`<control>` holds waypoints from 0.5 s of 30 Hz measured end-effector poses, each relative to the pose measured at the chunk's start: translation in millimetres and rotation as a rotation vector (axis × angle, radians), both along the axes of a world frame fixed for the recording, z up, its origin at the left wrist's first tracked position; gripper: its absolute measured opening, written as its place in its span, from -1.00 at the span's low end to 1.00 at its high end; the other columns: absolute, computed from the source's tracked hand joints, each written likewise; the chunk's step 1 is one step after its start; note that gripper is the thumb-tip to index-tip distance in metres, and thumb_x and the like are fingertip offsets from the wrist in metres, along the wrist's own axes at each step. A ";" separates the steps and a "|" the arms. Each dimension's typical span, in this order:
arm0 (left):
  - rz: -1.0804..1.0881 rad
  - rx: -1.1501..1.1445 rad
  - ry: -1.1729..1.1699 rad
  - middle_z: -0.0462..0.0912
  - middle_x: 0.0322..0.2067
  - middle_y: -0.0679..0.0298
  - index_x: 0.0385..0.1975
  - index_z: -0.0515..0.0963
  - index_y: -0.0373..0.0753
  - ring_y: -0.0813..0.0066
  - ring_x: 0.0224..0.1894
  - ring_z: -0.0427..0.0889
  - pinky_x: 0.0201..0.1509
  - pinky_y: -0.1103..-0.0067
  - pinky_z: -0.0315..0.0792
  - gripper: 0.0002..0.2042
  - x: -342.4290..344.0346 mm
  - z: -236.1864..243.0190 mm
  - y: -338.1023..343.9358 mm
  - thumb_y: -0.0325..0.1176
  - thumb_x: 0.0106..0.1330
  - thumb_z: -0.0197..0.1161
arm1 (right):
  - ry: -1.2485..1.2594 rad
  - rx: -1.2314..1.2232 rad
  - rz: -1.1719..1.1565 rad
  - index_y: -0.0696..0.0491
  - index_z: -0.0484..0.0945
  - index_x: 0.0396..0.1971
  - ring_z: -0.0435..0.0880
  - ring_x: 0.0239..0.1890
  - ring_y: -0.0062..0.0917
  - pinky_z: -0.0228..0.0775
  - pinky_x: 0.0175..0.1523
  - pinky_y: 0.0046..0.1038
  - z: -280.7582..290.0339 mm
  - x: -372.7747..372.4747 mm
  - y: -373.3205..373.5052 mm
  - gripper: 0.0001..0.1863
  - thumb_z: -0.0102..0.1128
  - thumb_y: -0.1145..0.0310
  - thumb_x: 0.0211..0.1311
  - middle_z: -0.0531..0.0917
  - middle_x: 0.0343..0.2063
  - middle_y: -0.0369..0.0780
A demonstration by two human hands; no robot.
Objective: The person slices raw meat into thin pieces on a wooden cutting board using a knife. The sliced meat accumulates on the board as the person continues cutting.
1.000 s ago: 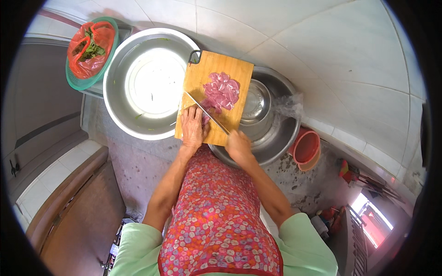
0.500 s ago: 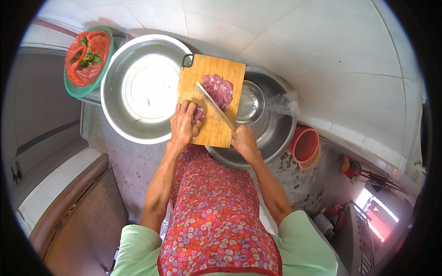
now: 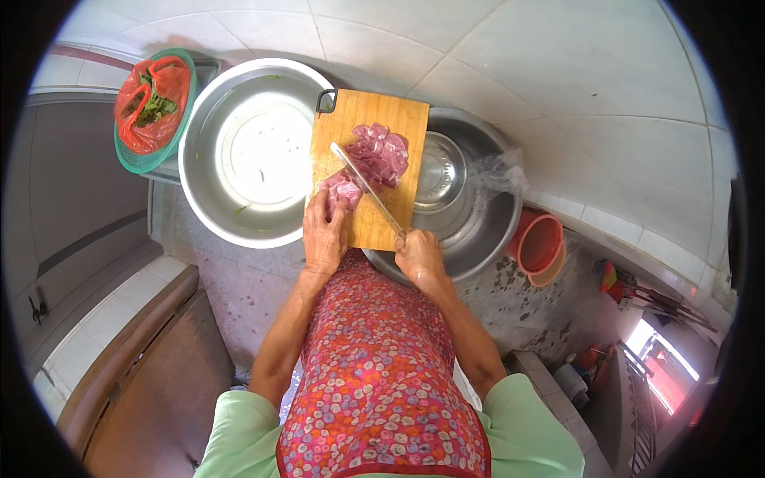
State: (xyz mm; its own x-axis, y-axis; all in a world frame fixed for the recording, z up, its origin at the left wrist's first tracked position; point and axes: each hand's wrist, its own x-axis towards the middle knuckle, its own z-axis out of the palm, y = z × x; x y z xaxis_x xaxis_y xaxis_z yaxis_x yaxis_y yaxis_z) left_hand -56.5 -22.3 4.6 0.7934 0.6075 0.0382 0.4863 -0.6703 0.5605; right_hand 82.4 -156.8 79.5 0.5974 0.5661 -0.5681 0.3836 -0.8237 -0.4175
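A wooden cutting board (image 3: 378, 108) with a dark handle ring at one corner bridges two metal basins. A heap of sliced raw red meat (image 3: 382, 156) lies on it. My right hand (image 3: 421, 256) is closed around the handle of a kitchen knife (image 3: 366, 186), its blade slanting up and left between the heap and a smaller piece of meat (image 3: 341, 191). At the board's left side, my left hand (image 3: 325, 237) holds that piece, fingers bent against its near edge. The blade partly covers the meat beside it.
The left basin (image 3: 199, 203) holds water with bits of green. Inside the right basin (image 3: 504, 231) are a smaller metal bowl (image 3: 440, 171) and a clear plastic bag (image 3: 498, 174). Red bag of greens (image 3: 163, 80) in a green basket (image 3: 142, 165), far left. Red bucket (image 3: 539, 241) at right. Tiled wall behind.
My left hand has drawn back slightly toward me, and more of the smaller meat piece shows. The knife has shifted a little left at its tip, staying beside the meat.
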 end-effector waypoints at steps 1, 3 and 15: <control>-0.022 0.023 0.094 0.22 0.26 0.00 0.05 0.48 -0.17 -0.02 0.26 0.25 0.26 0.17 0.21 -0.46 -0.1 5.0 -1.3 -0.62 -0.05 0.22 | -0.010 -0.007 0.011 0.19 0.63 -0.45 0.63 -0.33 0.06 0.45 -0.18 -0.04 -3.7 -2.0 -2.0 -0.81 0.12 0.37 0.14 0.63 -0.47 0.10; -0.073 0.018 0.217 0.24 0.25 0.02 0.03 0.48 -0.21 0.01 0.25 0.26 0.25 0.17 0.22 -0.48 4.5 19.1 4.4 -0.62 -0.04 0.22 | -0.037 -0.006 0.022 0.19 0.63 -0.42 0.63 -0.35 0.06 0.45 -0.19 -0.04 -8.4 -5.2 -5.0 -0.81 0.12 0.38 0.14 0.63 -0.49 0.09; 0.074 -0.056 -0.201 0.50 -0.21 0.12 -0.21 0.54 -0.34 0.05 -0.13 0.45 -0.03 0.25 0.33 -0.70 35.5 -3.7 19.5 -0.53 -0.01 0.30 | -0.145 -0.052 0.153 0.16 0.53 -0.48 0.66 -0.42 -0.06 0.47 -0.25 -0.05 10.8 -18.9 -5.1 -0.91 0.14 0.46 0.03 0.63 -0.56 0.01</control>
State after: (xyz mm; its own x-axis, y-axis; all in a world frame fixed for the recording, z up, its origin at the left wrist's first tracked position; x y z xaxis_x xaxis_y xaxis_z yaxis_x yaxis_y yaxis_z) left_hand -21.0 -2.8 0.9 0.7260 0.6697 0.1561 0.4079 -0.6022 0.6863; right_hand 63.5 -161.9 90.2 0.5838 0.6287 -0.5138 0.5590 -0.7702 -0.3072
